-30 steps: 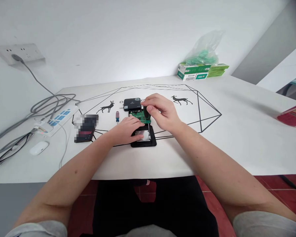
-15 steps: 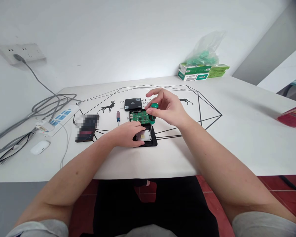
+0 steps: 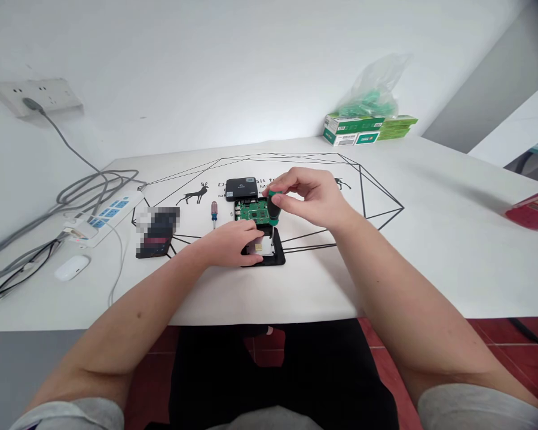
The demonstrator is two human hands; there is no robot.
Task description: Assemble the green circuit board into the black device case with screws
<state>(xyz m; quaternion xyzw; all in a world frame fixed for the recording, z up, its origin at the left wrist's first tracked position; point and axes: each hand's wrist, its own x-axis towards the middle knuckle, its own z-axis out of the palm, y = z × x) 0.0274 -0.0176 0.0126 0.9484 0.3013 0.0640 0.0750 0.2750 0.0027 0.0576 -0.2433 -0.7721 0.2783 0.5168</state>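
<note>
My right hand (image 3: 314, 196) pinches the handle of a green and black screwdriver (image 3: 274, 208). The screwdriver stands nearly upright, its tip at the right side of a silver metal plate (image 3: 264, 245). That plate lies inside a black plastic casing (image 3: 279, 258) flat on the table. Across the casing's left part lies my left hand (image 3: 233, 242), closed on it with thumb and fingers at the plate. Just behind is a green circuit board (image 3: 251, 212) in a black shell, partly covered by the screwdriver and fingers. A black box cover (image 3: 242, 189) sits behind the board.
A second screwdriver (image 3: 214, 214) lies left of the board. Further left are a blurred phone (image 3: 159, 233), a power strip (image 3: 114, 216) with grey cables, a white mouse-shaped case (image 3: 72, 268) and glasses (image 3: 24, 269). Green-white boxes (image 3: 354, 131) stand against the wall.
My right hand's raised fingers have come down around the screwdriver handle, and the handle stands a little more upright and left. My left hand stays on the casing.
</note>
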